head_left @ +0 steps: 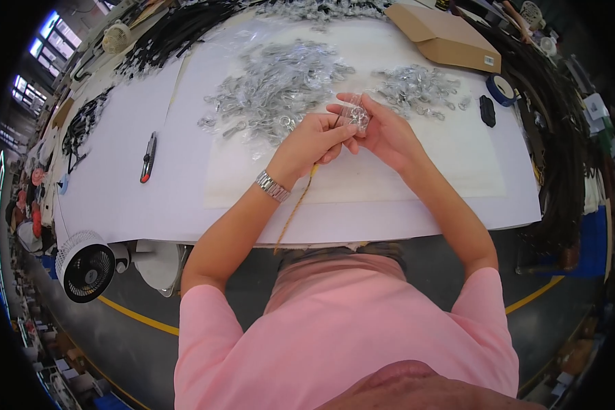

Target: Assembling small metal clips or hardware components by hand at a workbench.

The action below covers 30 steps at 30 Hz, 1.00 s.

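Where it shows, the yellowish cord (296,208) slants down-left.

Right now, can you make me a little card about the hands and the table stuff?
Left hand: pinching; yellowish patterned cord hangs below
Right hand: holding clear plastic piece
Table middle: larger pile and smaller pile, shiny, clear-wrapped pieces
Table left: snap-off utility knife
Table right: cardboard box, blue tape roll
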Motion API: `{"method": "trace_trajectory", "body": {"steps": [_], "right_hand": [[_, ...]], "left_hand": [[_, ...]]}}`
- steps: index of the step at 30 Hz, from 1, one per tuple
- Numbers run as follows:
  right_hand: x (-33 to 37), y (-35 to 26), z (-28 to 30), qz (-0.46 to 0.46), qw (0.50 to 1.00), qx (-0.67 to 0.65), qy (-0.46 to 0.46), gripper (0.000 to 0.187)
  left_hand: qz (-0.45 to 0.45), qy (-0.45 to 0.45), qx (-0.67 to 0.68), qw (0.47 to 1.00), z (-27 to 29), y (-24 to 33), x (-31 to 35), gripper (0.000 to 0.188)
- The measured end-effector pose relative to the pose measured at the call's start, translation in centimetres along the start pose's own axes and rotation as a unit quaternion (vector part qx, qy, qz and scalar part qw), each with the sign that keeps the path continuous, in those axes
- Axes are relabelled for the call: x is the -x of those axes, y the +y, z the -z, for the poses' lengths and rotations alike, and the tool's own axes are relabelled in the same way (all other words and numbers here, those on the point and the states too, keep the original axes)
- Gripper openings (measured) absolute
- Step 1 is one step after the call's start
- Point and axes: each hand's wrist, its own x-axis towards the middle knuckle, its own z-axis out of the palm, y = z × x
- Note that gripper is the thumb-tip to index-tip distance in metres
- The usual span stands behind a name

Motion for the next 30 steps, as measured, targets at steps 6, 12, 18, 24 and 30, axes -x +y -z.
{"method": "trace_trajectory", "body": {"steps": [6,12,18,24,30], "right_hand": [[0.0,0.2,2.0,-0.002,0.997,0.075,-0.005,0.04],[0.0,0.6,1.5,0.035,0.99,0.126,0.05,0.036],[0.2,0.7,2.1,0.021,0.992,0.122,0.037,0.034],[0.2,0.1,1.6,0.042,0.993,0.064,0.087,0.032],[0.6,-0.1,1.4,0.047,0.992,0.036,0.115,0.032]], "left_hand": [[0.009,0.013,-0.018,1.0,0.4,0.0,0.0,0.025],[0.024,-0.019,-0.025,0.999,0.8,-0.1,0.1,0.024],[0.015,-0.027,-0.044,0.999,0.5,-0.1,-0.1,0.021],[-0.021,0.064,-0.016,0.998,0.5,0.1,0.1,0.023],[-0.009,0.119,-0.064,0.991,0.5,1.1,0.4,0.024]]}}
